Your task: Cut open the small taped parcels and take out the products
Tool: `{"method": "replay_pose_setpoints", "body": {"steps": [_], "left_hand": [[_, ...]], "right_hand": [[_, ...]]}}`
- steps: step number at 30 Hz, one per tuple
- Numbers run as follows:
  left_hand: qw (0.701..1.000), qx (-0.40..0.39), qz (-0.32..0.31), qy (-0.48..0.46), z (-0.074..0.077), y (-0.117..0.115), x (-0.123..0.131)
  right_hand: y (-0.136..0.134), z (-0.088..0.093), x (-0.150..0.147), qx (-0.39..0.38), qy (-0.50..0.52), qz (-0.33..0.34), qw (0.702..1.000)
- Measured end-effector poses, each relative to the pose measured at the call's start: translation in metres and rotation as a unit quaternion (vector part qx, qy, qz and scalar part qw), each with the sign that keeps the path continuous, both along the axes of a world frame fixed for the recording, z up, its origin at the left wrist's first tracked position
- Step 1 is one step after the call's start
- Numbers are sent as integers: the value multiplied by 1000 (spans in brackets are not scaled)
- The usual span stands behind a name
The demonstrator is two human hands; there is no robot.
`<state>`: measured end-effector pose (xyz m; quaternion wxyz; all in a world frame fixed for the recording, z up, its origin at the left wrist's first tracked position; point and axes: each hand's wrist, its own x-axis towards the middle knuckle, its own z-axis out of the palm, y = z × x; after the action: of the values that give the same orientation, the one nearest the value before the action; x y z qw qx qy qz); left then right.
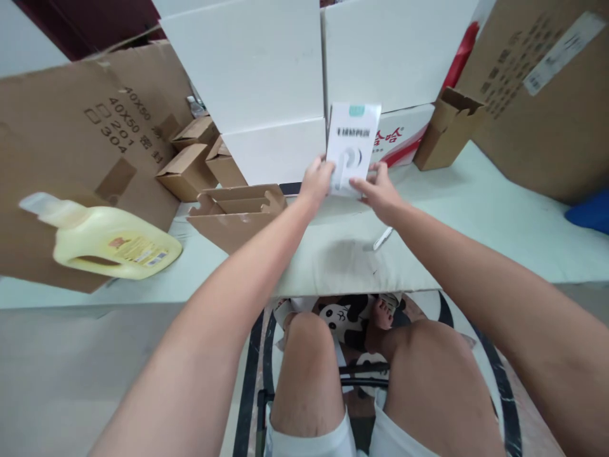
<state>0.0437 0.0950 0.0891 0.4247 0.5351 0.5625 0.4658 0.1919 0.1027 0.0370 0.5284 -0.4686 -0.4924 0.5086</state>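
Both of my hands hold a small white package [353, 143] upright above the pale green table [476, 216]. The package has a green mark at the top, dark print and a clear window showing a rounded item. My left hand [316, 182] pinches its lower left edge. My right hand [378, 190] grips its lower right corner. A flat brown cardboard insert [235, 212] lies just left of my left hand. A small white pen-like object [383, 238] rests on the table under my right wrist.
A yellow detergent jug [102, 244] lies on its side at left, in front of a large brown carton [71, 146]. Small folded brown boxes [190, 165] and white cartons [266, 76] line the back. Another small brown box [447, 130] and a big carton [547, 95] stand right. My knees are below.
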Motion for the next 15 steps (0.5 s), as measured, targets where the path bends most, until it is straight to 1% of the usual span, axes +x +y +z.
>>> {"method": "replay_pose_setpoints", "body": {"steps": [2, 3, 6, 8, 9, 12, 15], "left_hand": [[997, -53, -49, -16, -26, -22, 3], [996, -63, -62, -26, -39, -32, 6], [990, -87, -94, -61, -79, -59, 18], [983, -109, -114, -93, -101, -73, 26], [980, -114, -128, -104, -110, -78, 29], [972, -112, -185, -88, -129, -88, 36], [962, -121, -239, -53, -136, -93, 35]], "right_hand": [[-17, -19, 23, -46, 28, -22, 998], [-21, -27, 38, -68, 41, -50, 996], [-22, -43, 96, -106, 39, -185, 976], [-16, -48, 140, -116, 1, -277, 954], [-13, -50, 161, -124, -24, -312, 942], [-4, -54, 210, -166, -88, -377, 907], [7, -61, 232, -201, -123, -405, 883]]}}
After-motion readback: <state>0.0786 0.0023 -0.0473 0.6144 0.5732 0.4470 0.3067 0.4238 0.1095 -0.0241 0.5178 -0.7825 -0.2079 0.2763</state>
